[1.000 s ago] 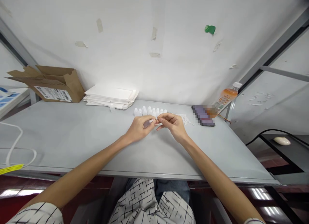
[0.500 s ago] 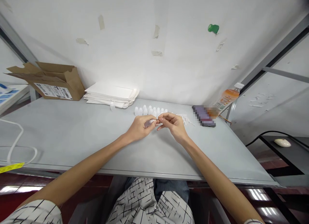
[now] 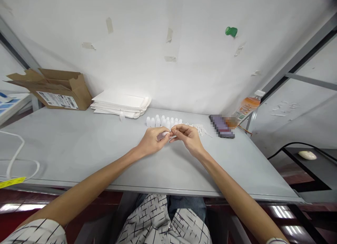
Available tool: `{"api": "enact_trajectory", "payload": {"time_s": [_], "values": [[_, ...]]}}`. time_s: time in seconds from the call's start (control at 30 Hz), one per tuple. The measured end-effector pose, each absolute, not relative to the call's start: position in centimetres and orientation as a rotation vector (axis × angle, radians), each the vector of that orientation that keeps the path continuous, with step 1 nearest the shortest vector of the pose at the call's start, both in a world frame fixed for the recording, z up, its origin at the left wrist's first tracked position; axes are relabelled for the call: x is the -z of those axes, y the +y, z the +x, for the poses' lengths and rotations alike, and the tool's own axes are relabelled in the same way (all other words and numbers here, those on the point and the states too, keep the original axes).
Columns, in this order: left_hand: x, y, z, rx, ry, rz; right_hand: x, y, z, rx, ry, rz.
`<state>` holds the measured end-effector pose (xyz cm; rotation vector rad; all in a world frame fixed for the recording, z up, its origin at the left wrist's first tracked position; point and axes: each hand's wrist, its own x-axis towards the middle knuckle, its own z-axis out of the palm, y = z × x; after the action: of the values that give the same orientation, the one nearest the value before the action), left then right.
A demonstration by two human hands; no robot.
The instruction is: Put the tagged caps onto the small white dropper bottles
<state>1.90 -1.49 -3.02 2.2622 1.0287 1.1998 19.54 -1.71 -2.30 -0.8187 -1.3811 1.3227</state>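
Observation:
My left hand (image 3: 152, 140) is closed round a small white plastic bottle (image 3: 162, 135), lying on its side and mostly covered by the fingers. My right hand (image 3: 189, 137) meets it at the bottle's end, thumb and fingertips pinched together. What those fingertips grip is too small and hidden to make out. Just behind the hands, several small white bottles (image 3: 158, 121) stand upright in rows. A heap of thin white pieces (image 3: 200, 129) lies beyond my right hand. Farther left, one more small bottle (image 3: 122, 115) stands alone.
At the back left are an open cardboard box (image 3: 61, 91) and a stack of white sheets (image 3: 119, 103). A phone (image 3: 221, 125) and a tilted drink bottle (image 3: 246, 109) occupy the right side. A white cable (image 3: 18, 149) loops over the table's left end.
Both hands stay together at nearly the same spot, with only a slight shift of the fingers. The whole view has moved a little.

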Motion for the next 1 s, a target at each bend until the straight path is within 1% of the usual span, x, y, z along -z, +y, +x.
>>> {"api": "enact_trajectory", "payload": {"time_s": [0.33, 1.0], "values": [[2.83, -1.82, 2.08, -1.224, 1.089, 2.237, 2.28, -1.84, 19.35, -1.322, -1.344, -0.813], [2.81, -2.01, 2.05, -1.209, 1.068, 2.182, 2.28, -2.06, 19.48, -1.303, -1.393, -0.819]]}}
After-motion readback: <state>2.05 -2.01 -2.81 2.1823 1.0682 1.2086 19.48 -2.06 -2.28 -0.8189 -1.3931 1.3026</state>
